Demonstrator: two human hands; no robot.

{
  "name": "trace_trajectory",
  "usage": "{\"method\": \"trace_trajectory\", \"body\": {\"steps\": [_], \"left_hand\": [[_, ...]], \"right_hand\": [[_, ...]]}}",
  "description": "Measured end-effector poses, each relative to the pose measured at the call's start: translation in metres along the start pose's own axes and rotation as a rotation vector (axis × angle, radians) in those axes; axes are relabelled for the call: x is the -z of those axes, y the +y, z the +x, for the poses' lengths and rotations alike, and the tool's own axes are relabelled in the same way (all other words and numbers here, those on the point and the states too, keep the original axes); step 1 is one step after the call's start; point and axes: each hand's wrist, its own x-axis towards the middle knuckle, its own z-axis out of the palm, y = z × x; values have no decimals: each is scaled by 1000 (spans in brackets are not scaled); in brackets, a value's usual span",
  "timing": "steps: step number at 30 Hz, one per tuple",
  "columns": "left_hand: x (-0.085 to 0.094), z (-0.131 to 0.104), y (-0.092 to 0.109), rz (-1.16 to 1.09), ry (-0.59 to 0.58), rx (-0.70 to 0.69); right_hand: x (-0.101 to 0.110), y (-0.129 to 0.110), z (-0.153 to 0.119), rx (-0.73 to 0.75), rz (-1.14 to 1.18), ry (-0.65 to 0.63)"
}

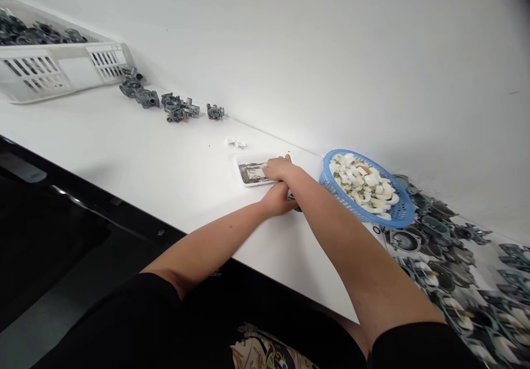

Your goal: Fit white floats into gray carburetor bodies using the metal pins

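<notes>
Around: on the white surface [182, 165], a row of grey castings [180, 108] lies along the wall [331, 43], left of and beyond the tray; two small white pieces [236, 143] lie just beyond its left end.
Right side: a crowd of open grey bodies [443, 231] spreads past the basket, some with white pieces in them.
In the way: the right forearm crosses over the left hand, covering most of the grey part [291, 196]; the right hand covers the tray's right end.
Tray [257, 158]: lies flat on the surface in front of the person, long axis running roughly left to right.
Grey part: in the left hand, just beside the tray's near right corner; too hidden to tell which way it points.
Pins [249, 174]: thin and dark, loose in the tray, many lying lengthwise.
Basket [404, 218]: blue, round, heaped with white floats [364, 186].
Crate [77, 74]: white, slotted, at far left, holding dark grey castings.
Left hand [278, 199]: curled round the grey part.
Right hand [280, 169]: fingers bunched over the pins; cannot tell whether it pinches one.
</notes>
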Motion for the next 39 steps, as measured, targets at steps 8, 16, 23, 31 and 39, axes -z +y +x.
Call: {"method": "trace_trajectory", "body": {"steps": [8,16,23,31,39], "left_hand": [[1,-2,7,74,6,150],[1,-3,6,35,0,92],[0,-4,10,49,21,97],[-2,-4,10,53,40,47],[-5,-4,12,37,40,47]], "right_hand": [[33,32,-89,130,348,369],[-32,76,-179,161,785,980],[-78,94,-182,16,1013,999],[-87,89,-180,-16,1108,809],[-88,90,-180,-86,1039,712]]}}
